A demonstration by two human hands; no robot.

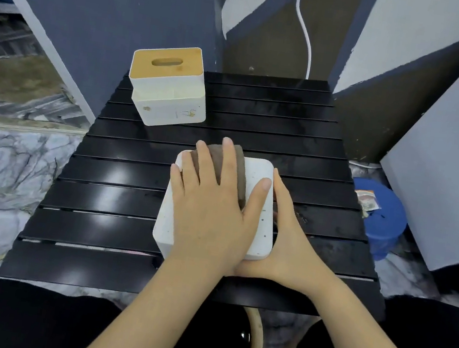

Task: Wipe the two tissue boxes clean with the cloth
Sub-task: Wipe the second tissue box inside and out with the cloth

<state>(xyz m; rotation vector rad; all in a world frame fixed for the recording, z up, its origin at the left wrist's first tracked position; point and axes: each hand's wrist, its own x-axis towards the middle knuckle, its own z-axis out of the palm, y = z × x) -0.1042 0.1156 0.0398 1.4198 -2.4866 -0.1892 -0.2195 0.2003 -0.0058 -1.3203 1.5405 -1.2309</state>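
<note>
A white tissue box (259, 228) stands at the middle of the black slatted table (106, 200); small dark specks dot its top. A folded brown cloth (241, 172) lies on that top. My left hand (212, 206) lies flat on the cloth with fingers spread and straight, pressing it down. My right hand (291, 247) rests against the box's right side, fingers straight along it. A second white tissue box (170, 100) with a wooden slotted lid stands at the table's far left, with brownish marks on its front; no hand touches it.
A blue plastic stool (383, 222) with a small packet on it stands right of the table. Grey panels lean against the wall at back and right. A white cable (306, 37) hangs behind. My knees and a black round object (216, 346) are below the near edge.
</note>
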